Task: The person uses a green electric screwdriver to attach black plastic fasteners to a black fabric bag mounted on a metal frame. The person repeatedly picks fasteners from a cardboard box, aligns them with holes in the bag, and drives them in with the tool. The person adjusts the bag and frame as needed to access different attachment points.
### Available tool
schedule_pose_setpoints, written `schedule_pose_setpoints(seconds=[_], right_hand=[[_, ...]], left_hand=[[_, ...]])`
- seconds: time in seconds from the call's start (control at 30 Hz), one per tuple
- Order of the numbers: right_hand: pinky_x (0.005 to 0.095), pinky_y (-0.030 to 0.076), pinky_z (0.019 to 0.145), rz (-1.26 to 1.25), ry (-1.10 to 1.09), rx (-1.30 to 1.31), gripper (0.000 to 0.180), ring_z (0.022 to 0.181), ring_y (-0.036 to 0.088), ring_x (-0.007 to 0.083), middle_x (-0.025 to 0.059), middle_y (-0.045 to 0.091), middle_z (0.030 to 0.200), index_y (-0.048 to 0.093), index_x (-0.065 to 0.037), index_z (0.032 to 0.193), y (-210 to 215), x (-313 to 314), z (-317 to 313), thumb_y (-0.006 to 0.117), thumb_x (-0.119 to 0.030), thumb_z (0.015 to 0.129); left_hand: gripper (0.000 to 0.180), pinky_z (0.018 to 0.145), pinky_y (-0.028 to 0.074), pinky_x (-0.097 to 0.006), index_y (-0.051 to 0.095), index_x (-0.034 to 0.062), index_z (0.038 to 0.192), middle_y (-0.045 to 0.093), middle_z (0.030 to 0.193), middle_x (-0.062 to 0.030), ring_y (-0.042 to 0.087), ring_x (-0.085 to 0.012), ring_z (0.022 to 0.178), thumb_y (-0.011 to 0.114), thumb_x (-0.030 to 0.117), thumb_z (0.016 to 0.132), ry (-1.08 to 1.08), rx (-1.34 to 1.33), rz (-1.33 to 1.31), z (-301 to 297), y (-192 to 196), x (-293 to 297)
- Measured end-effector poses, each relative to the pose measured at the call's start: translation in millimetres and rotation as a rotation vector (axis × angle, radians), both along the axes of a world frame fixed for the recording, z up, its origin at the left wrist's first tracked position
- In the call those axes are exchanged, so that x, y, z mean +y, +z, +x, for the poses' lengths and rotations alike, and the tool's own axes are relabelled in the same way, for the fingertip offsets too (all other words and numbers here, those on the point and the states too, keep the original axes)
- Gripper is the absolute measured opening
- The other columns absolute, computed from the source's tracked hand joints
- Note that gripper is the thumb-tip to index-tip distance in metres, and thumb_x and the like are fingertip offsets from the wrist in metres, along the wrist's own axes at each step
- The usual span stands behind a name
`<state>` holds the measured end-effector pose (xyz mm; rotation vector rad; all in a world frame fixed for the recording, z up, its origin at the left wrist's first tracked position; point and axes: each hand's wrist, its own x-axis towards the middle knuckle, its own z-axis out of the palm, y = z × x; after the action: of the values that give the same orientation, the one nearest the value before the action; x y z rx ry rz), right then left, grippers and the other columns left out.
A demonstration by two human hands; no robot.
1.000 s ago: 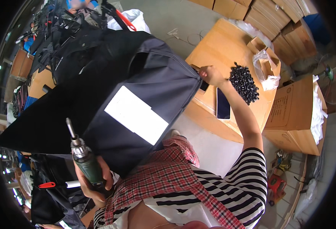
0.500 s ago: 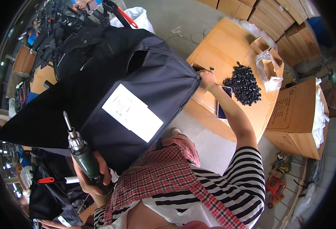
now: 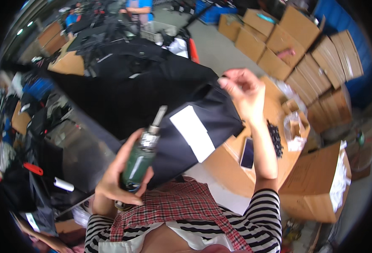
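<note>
Black fabric spread wide, green power driver in hand

From where I stand, the worker in the red plaid apron has both hands up, well apart. Their left hand is wrapped around the driver, whose metal bit points upward and a little to the right, in front of the cloth. Their right hand is raised by the fabric's far right edge, thumb and fingers drawn close; it's blurred, so I can't tell whether it grips anything.

That fabric lies across the middle, in front of the worker, with a white rectangular sheet on its face. Just beside it, on the right, a tan tabletop carries a phone, a heap of small black pieces and a clear plastic bag. Near that stands an open carton of white stuff. Farther off, someone in blue shows past the cloth, and cardboard boxes are piled up on the right.
</note>
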<state>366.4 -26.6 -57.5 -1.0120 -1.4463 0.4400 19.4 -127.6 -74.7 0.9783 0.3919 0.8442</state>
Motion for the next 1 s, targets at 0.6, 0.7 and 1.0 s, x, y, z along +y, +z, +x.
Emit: schedule_pose_setpoints(seconds=[0.6,0.7,1.0], right_hand=[[0.0259,0.054,0.064,0.564,0.195,-0.403,0.027,0.071,0.069,0.0176,0.0118,0.070,0.086,0.073,0.002,0.102,67.5,-35.9,-158.1,0.073,0.011,0.076],[0.0263,0.054,0.064,0.537,0.199,-0.348,0.028,0.071,0.069,0.0179,0.0120,0.070,0.086,0.072,0.003,0.102,63.3,-37.6,-164.2,0.074,0.011,0.075],[0.0338,0.055,0.080,0.786,0.055,-0.506,0.037,0.087,0.069,0.0282,0.0190,0.071,0.100,0.067,0.008,0.115,73.5,-57.1,-202.0,0.075,0.005,0.079]], left_hand=[[0.130,0.066,0.047,-0.023,0.004,0.0121,0.162,0.059,0.093,-0.0027,0.057,-0.0077,0.073,0.093,0.011,0.067,0.033,0.135,0.244,-45.7,29.0,-23.3],[0.130,0.065,0.047,-0.023,0.004,0.0122,0.162,0.060,0.093,-0.0033,0.057,-0.0079,0.072,0.092,0.010,0.066,0.003,0.104,0.248,-52.9,28.7,-21.1],[0.140,0.057,0.048,-0.026,-0.003,0.0150,0.162,0.059,0.088,-0.0129,0.059,-0.0143,0.062,0.089,0.001,0.057,-0.051,-0.148,0.186,-82.2,26.9,-18.1]])
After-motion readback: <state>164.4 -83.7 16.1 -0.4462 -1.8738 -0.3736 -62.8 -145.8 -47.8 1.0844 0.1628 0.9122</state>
